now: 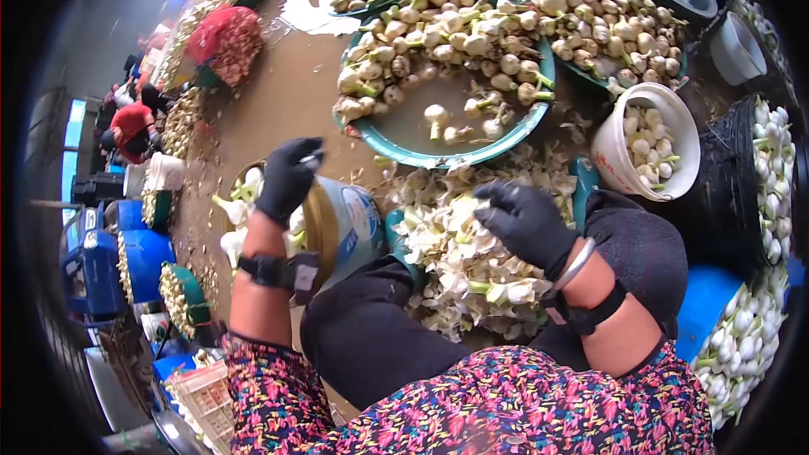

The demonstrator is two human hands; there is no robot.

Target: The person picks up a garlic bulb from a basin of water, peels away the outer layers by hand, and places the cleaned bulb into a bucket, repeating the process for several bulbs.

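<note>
My left hand [291, 181], in a black glove, is over the rim of a bucket [350, 219] with white trimmed garlic bulbs [234, 244] in it. Its fingers are closed together, and a small pale glint shows at their tips; I cannot tell what they hold. My right hand [527, 223], also gloved in black, hovers above a heap of garlic peelings [472, 265] between my knees. Its fingers are bent, with thumb and forefinger apart. Beyond the heap stands a wide green-rimmed basin [459, 158] of untrimmed garlic bulbs [442, 34].
A white bucket [607, 152] of garlic stands at the right, near a black basket [725, 177] of white bulbs. More full basins [607, 17] stand at the back. Far left are a red net sack [223, 42], blue drums [147, 261] and a person in red [133, 128].
</note>
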